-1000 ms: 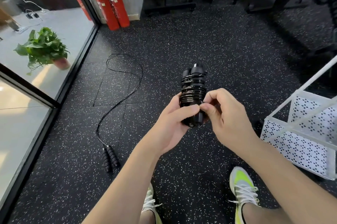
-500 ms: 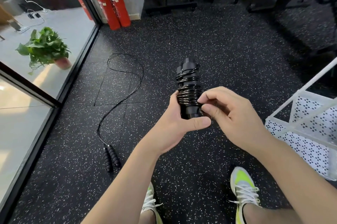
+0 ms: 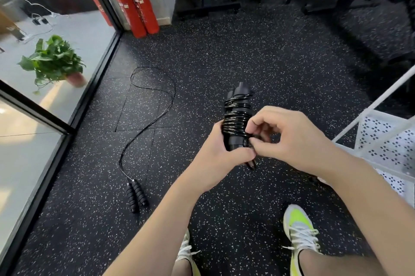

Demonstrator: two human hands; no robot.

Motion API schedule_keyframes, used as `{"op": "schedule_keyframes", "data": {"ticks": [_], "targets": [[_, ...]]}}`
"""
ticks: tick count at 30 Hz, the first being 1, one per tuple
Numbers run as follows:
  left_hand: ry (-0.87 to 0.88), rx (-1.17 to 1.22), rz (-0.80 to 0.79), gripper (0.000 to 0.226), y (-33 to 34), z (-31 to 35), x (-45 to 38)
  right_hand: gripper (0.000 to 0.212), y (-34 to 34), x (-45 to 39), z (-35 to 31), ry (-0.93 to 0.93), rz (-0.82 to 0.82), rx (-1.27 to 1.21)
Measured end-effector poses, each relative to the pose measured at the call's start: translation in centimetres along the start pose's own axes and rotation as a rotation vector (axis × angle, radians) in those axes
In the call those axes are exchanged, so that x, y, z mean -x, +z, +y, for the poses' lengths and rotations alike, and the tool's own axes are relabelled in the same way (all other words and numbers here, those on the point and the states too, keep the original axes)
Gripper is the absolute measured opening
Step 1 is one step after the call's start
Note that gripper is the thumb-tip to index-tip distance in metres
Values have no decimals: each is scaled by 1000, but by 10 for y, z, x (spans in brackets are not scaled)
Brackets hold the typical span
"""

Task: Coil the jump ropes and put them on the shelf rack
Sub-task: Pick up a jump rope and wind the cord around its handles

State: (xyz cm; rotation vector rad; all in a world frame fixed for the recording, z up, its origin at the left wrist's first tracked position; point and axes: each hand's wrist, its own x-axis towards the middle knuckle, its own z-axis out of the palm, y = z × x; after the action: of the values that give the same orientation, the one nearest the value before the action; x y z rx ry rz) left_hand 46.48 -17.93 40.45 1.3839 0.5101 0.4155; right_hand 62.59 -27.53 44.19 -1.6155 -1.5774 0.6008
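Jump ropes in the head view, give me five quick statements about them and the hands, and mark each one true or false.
1. The left hand grips the wound jump rope. True.
2. The right hand rests empty at the person's side. False: it pinches the cord at the bundle's lower end.
3. A second jump rope lies uncoiled on the floor. True.
4. The wound rope already sits on the white shelf rack. False: it is held in the hands, left of the rack.
5. The second rope's handles lie far apart. False: they lie side by side.
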Motion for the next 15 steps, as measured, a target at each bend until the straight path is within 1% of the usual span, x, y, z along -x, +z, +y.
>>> {"op": "schedule_keyframes", "data": {"ticks": [3, 5, 7, 12, 15], "targets": [[-38, 5, 4, 44, 2, -3, 0, 26, 1, 1, -1, 9, 8, 24], [-81, 14, 15, 58, 3, -6, -2, 26, 2, 2, -1, 8, 25, 38], [-97, 44, 34, 65, 2, -7, -2, 25, 1, 4, -3, 19, 37, 7], [-95, 161, 52, 67, 3, 0, -2, 23, -4, 5, -5, 39, 19, -48], [-84, 177, 74, 61, 4, 3, -3, 22, -5, 6, -6, 73, -1, -113]]}}
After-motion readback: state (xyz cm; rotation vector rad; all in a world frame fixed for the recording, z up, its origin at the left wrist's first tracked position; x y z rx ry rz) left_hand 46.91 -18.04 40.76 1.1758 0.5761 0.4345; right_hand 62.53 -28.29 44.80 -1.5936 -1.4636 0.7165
